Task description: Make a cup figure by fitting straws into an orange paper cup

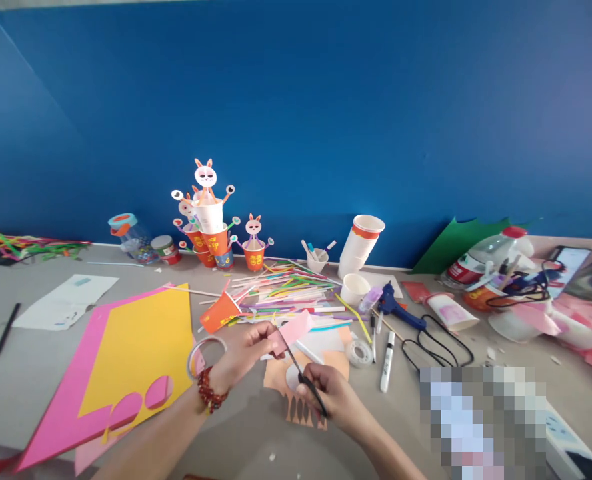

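Note:
My left hand [249, 350] pinches a small piece of pink paper [296, 328], with a beaded bracelet on its wrist. In my right hand [332, 392] is a pair of scissors [312, 392], fingers closed round the handles. The blades point up and left and meet the pink paper near my left fingertips. Below both hands lies a cut sheet of peach paper [339, 370] with narrow strips along its near edge. A pale round cutout [293, 377] rests on that sheet, partly hidden by my right hand and the scissors.
Yellow paper [141, 340] over pink sheets lies left. Paper straws [286, 290], a tipped orange cup [221, 312] and cup figures [211, 220] stand or lie behind. A blue glue gun [399, 310] with cord, a marker [387, 362] and clear tape [360, 353] are on the right.

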{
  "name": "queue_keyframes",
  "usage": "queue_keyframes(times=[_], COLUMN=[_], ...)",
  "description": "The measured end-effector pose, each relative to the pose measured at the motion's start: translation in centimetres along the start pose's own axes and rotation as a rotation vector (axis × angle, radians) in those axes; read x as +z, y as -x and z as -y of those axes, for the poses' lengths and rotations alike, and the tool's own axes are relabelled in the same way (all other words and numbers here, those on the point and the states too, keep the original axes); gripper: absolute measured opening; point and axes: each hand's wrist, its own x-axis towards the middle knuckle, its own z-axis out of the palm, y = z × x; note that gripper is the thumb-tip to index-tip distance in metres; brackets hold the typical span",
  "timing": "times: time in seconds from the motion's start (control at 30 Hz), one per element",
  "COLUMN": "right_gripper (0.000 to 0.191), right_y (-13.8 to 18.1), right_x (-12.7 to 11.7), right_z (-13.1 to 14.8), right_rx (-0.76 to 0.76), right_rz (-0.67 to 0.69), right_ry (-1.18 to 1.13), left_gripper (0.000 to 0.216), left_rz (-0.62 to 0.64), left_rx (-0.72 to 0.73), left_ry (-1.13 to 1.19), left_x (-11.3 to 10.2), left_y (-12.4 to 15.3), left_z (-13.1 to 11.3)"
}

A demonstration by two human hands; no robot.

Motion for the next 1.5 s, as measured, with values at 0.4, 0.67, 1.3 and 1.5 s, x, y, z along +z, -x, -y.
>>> queue_keyframes(times=[0.4,0.67,1.3,1.5], right_gripper=[0.034,0.036,0.019,0.019], right_y=[-2.9,-1.4,-1.9,-1.7], right_x=[-0.6,-0.9,-1.0,-1.6], right_z=[1.3,3.0,2.2,2.8], right_rx=[-0.121,-0.69,-0.52,-0.448], right_rz=[-0.12,-0.183,-0.214,-0.161], right_ry=[0.111,0.272,0.29,0.357], left_gripper=[0.021,0.022,0.02,0.017], left_rz=[-0.079,0.14,0.3,0.333], left_rx=[-0.11,-0.237,-0.096,-0.133], left_ry=[0.09,0.186,-0.424,-0.372], left_x=[-2.5,0.0,1.4,1.5], left_y=[-1.1,-0.1,-0.1,-0.4], left_z=[2.3,1.4,1.3,1.3])
